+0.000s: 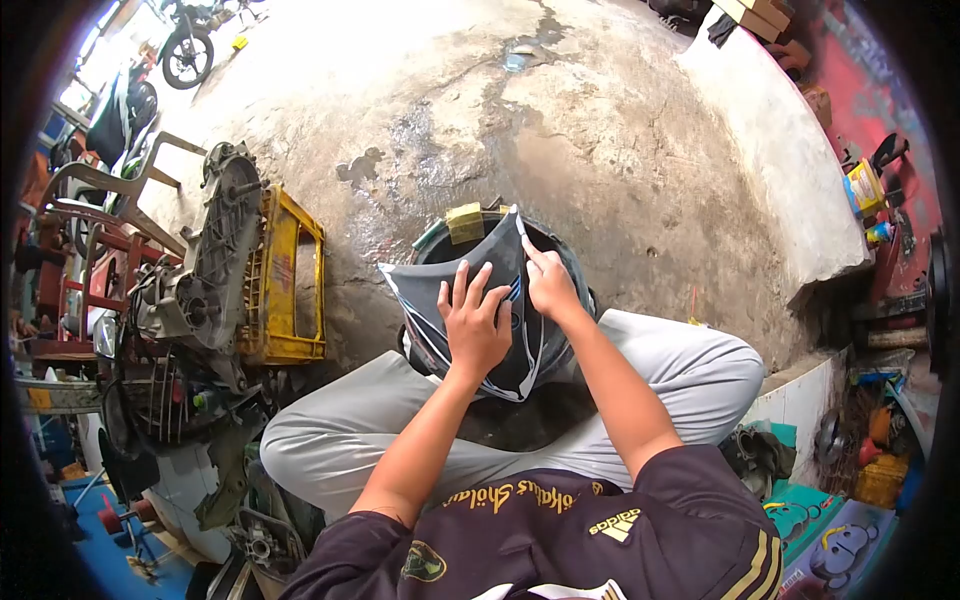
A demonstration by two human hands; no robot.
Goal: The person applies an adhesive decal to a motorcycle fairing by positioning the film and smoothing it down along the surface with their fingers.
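Note:
A dark grey motorcycle body panel (425, 285) with white edges and blue stripes lies tilted over a round black tub (568, 252) between my legs. My left hand (475, 328) rests on the panel's face, fingers spread. At the panel's right edge is my right hand (552, 288), its index finger stretched along the white border and the other fingers curled by the edge. The right thumb is mostly hidden. A yellow sponge-like block (464, 223) sits at the tub's far rim, just beyond the panel.
To the left stand a yellow plastic crate (312, 290), a metal engine casing (212, 255) and a chair (120, 195). A motorcycle wheel (188, 57) shows at the far left. The concrete floor (640, 200) has wet patches. A low pale wall (770, 150) runs along the right.

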